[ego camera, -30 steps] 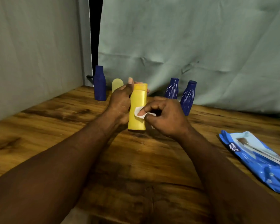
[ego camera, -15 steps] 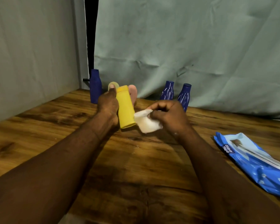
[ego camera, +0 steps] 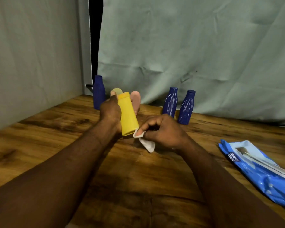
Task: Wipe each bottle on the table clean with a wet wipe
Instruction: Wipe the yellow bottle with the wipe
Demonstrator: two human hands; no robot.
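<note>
Both hands are working close together out over the brown wooden table [ego camera: 39, 137]. On the left, the left hand [ego camera: 110, 112] is wrapped round a yellow plastic bottle [ego camera: 128, 116] with a flat yellow cap, its fingers showing pink behind the bottle. The bottle is tilted, cap leaning away to the left and base swung toward the right, and the base looks raised off the table. Just right of that base, the right hand [ego camera: 163, 130] pinches a crumpled white wet wipe [ego camera: 146, 143] between thumb and curled fingers. The wipe's top edge touches the yellow bottle's lower right corner, and the rest hangs below the hand.

Behind the yellow bottle and to its left, a smooth dark blue plastic bottle [ego camera: 99, 92] stands upright near the table's back edge. A pale yellow rounded top [ego camera: 117, 91] peeks out just behind the yellow bottle's cap; the hand hides the rest, so I cannot tell what it belongs to. Behind and right of the yellow bottle, the first ribbed blue bottle [ego camera: 170, 102] and the second ribbed blue bottle [ego camera: 186, 107] stand upright side by side. Well to the right of the yellow bottle, a blue plastic wipes pack [ego camera: 260, 175] marked "mee mee" lies flat. A grey-green cloth backdrop [ego camera: 187, 46] hangs behind everything.
</note>
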